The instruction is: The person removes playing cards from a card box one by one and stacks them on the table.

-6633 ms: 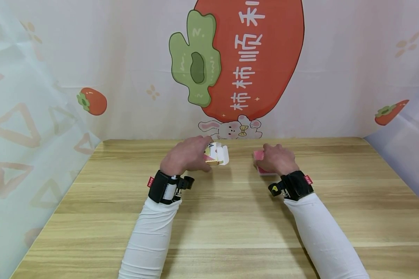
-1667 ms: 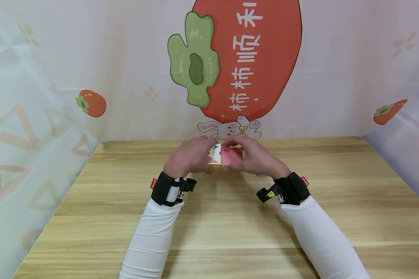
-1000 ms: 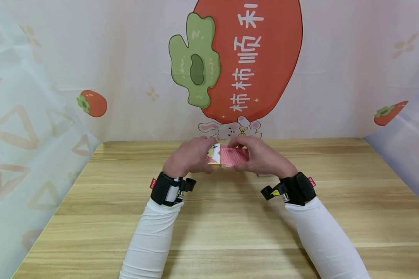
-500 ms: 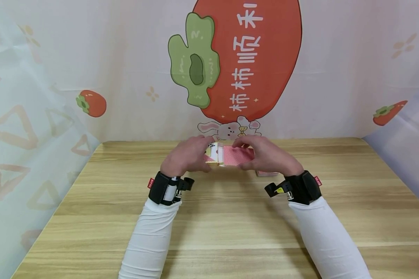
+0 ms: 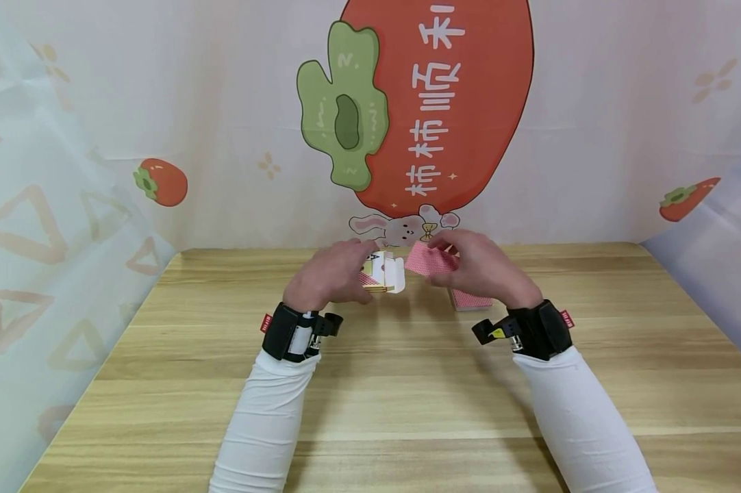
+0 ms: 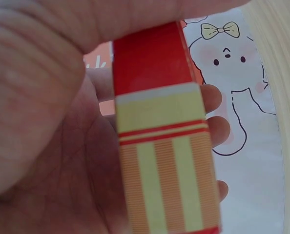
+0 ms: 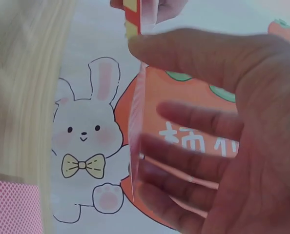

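Note:
My left hand (image 5: 329, 275) grips a playing-card box (image 5: 379, 270) whose white end flap stands out to the right. In the left wrist view the red, yellow and striped side of the card box (image 6: 159, 136) shows between thumb and fingers. Just right of the flap, and apart from it, my right hand (image 5: 484, 270) holds a red-backed playing card (image 5: 429, 259). Edge-on in the right wrist view, the playing card (image 7: 136, 131) looks very thin; whether it is more than one is hard to tell. Below that hand a stack of red-backed cards (image 5: 471, 301) lies on the table, partly covered.
The wooden table (image 5: 383, 411) ends at a hanging white cloth (image 5: 241, 192) printed with a persimmon and a rabbit. Both wrists carry black camera straps.
My right hand first rested at the stack, then brought a card to the box's opening. Now it has drawn the card rightward, apart from the box, and tilted it. My left hand has barely moved.

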Action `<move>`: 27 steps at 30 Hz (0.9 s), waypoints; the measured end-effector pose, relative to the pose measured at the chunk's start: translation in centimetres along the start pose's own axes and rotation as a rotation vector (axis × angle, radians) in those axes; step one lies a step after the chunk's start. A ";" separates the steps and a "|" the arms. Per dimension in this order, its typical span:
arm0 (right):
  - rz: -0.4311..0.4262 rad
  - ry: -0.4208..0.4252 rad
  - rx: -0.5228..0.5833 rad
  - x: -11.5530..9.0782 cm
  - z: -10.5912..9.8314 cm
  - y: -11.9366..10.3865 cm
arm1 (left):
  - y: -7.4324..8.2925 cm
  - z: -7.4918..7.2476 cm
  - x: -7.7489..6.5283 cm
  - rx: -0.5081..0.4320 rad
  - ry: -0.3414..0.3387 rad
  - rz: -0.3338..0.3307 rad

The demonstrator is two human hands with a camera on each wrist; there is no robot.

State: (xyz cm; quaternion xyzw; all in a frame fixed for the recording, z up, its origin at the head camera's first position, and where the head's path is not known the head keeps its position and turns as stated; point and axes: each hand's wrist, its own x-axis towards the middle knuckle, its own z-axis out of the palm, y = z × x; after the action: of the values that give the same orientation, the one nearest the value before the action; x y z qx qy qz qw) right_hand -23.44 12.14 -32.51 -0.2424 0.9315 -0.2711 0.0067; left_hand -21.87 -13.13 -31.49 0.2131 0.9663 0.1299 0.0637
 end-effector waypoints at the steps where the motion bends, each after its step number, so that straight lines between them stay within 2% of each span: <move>1: 0.014 0.010 -0.016 0.0 0.0 0.0 | 0.0 0.0 0.0 0.001 -0.002 -0.003; 13: 0.127 0.038 -0.124 0.1 0.2 0.3 | 0.1 -0.1 -0.1 0.008 -0.004 0.000; 27: 0.241 -0.076 -0.185 0.3 0.9 0.8 | 0.2 0.0 -0.1 0.003 -0.007 -0.009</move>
State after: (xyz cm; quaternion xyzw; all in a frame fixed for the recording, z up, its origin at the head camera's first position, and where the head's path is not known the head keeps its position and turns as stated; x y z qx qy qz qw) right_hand -23.91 12.14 -33.66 -0.1382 0.9739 -0.1723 0.0521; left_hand -21.71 -12.96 -31.42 0.2093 0.9672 0.1275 0.0673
